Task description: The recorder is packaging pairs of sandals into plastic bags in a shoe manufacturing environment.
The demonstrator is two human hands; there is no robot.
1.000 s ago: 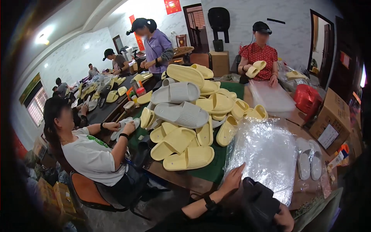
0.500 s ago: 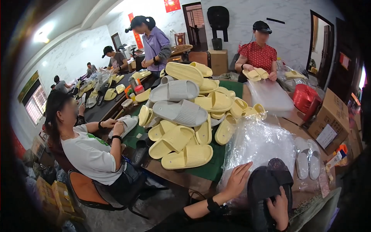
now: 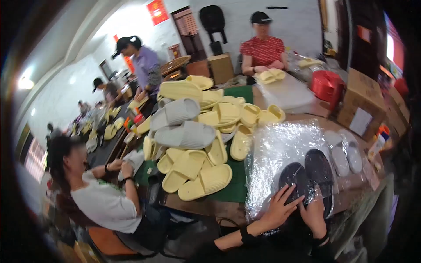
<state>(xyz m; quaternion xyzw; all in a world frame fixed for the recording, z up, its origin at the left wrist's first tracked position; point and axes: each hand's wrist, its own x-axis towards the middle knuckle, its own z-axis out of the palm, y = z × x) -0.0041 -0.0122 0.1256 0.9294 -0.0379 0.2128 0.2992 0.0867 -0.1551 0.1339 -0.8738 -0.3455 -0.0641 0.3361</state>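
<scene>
A pair of dark slippers lies on a stack of clear plastic bags (image 3: 280, 144) at the table's near right. My left hand (image 3: 278, 206) rests with fingers stretched out across the lower part of the left dark slipper (image 3: 293, 175). Beside it, my right hand (image 3: 313, 215) is closed at the near end of the pair, its fingers on the right dark slipper (image 3: 319, 164). Shiny plastic shows around the slippers; whether they lie inside a bag I cannot tell. Just right of them, a light grey pair of slippers (image 3: 340, 160) lies on the table.
Yellow slippers (image 3: 206, 182) and grey slippers (image 3: 186, 133) form a heap on a green mat (image 3: 237, 186). A cardboard box (image 3: 362, 103) and red roll (image 3: 326, 85) stand at right. A co-worker in white (image 3: 105, 197) sits left; another in red (image 3: 263, 52) is across.
The dark slippers, stacked and upright near me before, now lie side by side farther onto the plastic. My left hand has come onto one slipper. My view has swung to the right.
</scene>
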